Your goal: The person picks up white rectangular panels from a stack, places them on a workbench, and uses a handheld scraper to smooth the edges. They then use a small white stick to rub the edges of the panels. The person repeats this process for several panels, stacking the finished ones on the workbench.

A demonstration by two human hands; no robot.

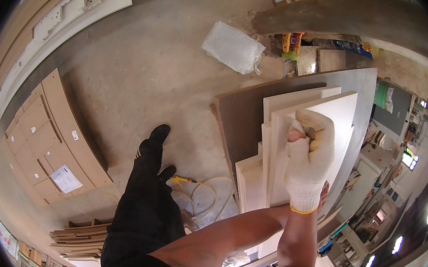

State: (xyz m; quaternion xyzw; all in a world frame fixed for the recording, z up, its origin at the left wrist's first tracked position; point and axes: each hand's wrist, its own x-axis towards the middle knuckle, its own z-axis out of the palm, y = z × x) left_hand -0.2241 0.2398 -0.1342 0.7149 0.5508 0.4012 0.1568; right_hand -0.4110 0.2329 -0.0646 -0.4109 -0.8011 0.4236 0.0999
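Observation:
My right hand, in a white knit glove with the bare thumb tip showing, is raised in front of the stacked white panels. Its fingers are curled closed, and whatever they may hold is too small or hidden to make out. My left forearm crosses behind my right wrist. Of my left hand only a bare sliver shows beside the glove's cuff, near the panels, and its grip is hidden. The white panels of different sizes lie on a larger grey-brown board.
Bubble wrap lies on the concrete floor. A yellow air gun with a coiled hose rests by my feet. Brown panels with a paper sheet are at left, above stacked boards. Long white boards line the upper left.

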